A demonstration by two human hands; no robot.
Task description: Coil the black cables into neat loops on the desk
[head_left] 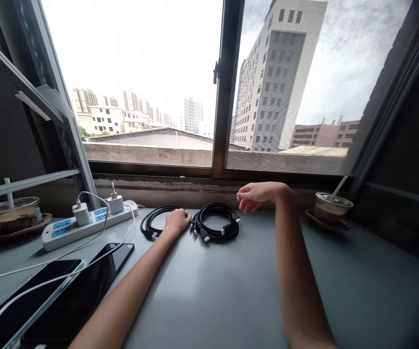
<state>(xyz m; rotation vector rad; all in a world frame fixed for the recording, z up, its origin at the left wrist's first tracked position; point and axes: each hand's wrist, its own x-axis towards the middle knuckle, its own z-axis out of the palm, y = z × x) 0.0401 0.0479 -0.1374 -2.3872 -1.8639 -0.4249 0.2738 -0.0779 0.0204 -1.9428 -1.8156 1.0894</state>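
- We are resting our left hand (177,221) on the left cable coil (152,222), fingers curling over it; we cannot tell whether they are gripping.
- We are holding our right hand (255,195) above the right cable coil (215,224), fingers released, empty.
- Both coils are lying side by side on the desk (231,291).

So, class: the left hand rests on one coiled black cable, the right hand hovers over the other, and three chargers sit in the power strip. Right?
Not quite: the head view shows two chargers in the power strip, not three. Left hand on one coiled cable, right hand over the other coil: correct.
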